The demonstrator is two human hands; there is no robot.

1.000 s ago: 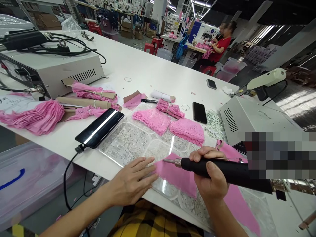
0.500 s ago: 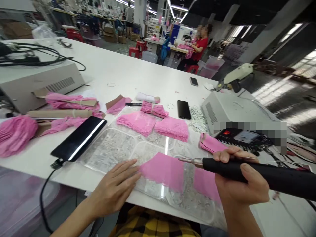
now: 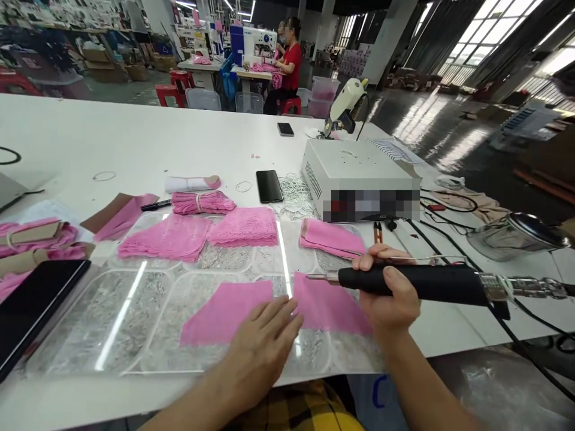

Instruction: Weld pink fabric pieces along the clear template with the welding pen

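Observation:
My left hand [image 3: 265, 341] lies flat with its fingers stretched out, between two pink fabric pieces. Its fingertips touch the near left edge of the right-hand piece [image 3: 327, 306]; the wrist side overlaps the left-hand piece [image 3: 224, 314]. Both pieces lie on a clear plastic sheet [image 3: 112, 323] with a glittery, mottled look. My right hand [image 3: 390, 299] grips a black corded hand tool [image 3: 417, 284] with a thin metal tip. That tip points left, over the upper left part of the right-hand fabric piece; whether it touches cannot be made out.
Behind lie two pink fabric stacks [image 3: 164, 239] [image 3: 245, 227], a tied bundle [image 3: 202, 202] and a folded pink piece [image 3: 332, 238]. A white equipment box [image 3: 359, 167], cables, a glass jar [image 3: 516, 236] and phones [image 3: 269, 187] surround the sheet. A person in red [image 3: 290, 69] sits at a sewing machine.
The view has swung to the right. My left hand has moved from the left fabric piece's outer edge to the right piece's edge. The tool's tip has shifted over to the right piece.

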